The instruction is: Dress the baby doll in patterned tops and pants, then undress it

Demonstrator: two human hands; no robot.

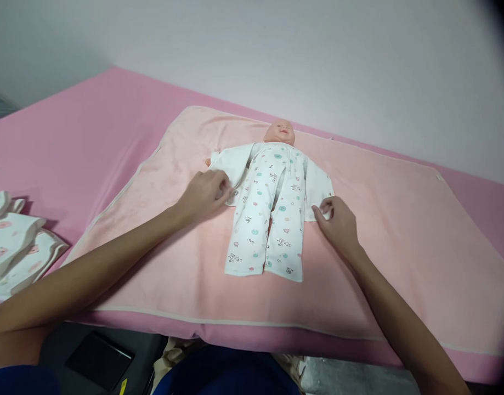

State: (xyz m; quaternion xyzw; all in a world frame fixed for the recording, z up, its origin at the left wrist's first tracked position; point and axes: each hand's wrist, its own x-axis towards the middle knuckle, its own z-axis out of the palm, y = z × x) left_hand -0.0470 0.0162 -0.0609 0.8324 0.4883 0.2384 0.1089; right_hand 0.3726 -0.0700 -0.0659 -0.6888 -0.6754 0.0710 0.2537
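A baby doll (279, 132) lies on its back, its head toward the wall. It wears a white shirt (232, 161) with wide sleeves spread to both sides. White baby trousers (258, 211) with small green, pink and black prints lie over its front, legs pointing toward me. My left hand (208, 193) is at the shirt's left lower edge, fingers curled and closed on the cloth. At the opposite edge my right hand (338, 220) has thumb and fingertips closed on the shirt. The doll's body is hidden under the clothes.
Beneath the doll a peach blanket (400, 247) covers much of the pink padded table (91, 120). Folded printed baby clothes (13, 247) sit at the left edge. A pale wall (296, 55) rises behind. Below the front edge lies a dark flat object (99, 359).
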